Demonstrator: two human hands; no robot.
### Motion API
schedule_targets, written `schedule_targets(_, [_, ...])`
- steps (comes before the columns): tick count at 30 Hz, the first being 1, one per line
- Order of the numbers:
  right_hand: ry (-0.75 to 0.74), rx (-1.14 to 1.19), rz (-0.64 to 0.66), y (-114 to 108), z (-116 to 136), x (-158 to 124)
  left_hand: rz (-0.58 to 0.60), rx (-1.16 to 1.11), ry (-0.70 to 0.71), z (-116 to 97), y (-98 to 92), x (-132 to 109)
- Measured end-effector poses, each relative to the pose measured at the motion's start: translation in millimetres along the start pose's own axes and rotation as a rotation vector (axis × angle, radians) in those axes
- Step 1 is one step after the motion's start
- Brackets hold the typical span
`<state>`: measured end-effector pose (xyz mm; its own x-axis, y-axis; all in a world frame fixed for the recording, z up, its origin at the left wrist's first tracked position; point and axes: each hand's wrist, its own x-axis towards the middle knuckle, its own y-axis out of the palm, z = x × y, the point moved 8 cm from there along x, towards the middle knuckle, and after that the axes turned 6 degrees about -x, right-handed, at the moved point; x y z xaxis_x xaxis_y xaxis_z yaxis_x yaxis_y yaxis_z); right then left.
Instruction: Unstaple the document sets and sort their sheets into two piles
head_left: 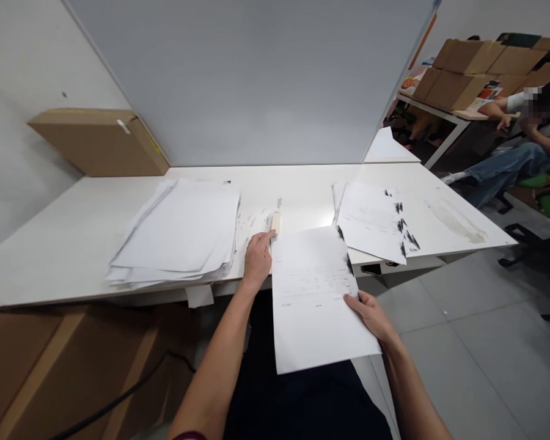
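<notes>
My right hand (pixel 370 313) grips the right edge of a white printed sheet (pixel 314 293) that hangs off the front of the white table (pixel 73 238) over my lap. My left hand (pixel 257 256) rests on the table at the sheet's left edge, its fingers closed loosely and reaching toward a small cream eraser-like block (pixel 275 221); whether it holds anything is hidden. A thick, untidy stack of white paper (pixel 178 235) lies just left of that hand. A smaller pile of sheets with black smudged edges (pixel 373 223) lies to the right.
A grey partition board (pixel 256 79) stands at the table's back. A flat cardboard box (pixel 98 140) leans against the left wall. At the far right another person (pixel 527 146) sits by a table stacked with cardboard boxes (pixel 476 64). Office chair bases stand on the tiled floor.
</notes>
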<state>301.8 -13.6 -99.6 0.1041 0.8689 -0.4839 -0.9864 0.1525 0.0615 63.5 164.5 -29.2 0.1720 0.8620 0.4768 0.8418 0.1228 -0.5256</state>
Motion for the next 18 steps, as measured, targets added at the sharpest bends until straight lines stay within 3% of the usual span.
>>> schedule_targets(11, [-0.045,0.005,-0.030,1.6,5.1,-3.2,0.021,0.051,0.020,-0.5,1.7,-1.4])
schedule_targets(14, [-0.081,-0.019,-0.105,-14.5,13.4,-2.6,0.007,0.041,0.023,-1.6,0.4,-2.0])
schedule_targets(18, [-0.130,-0.046,-0.273,-55.7,38.0,4.5,0.001,0.045,0.021,-1.3,0.5,-2.6])
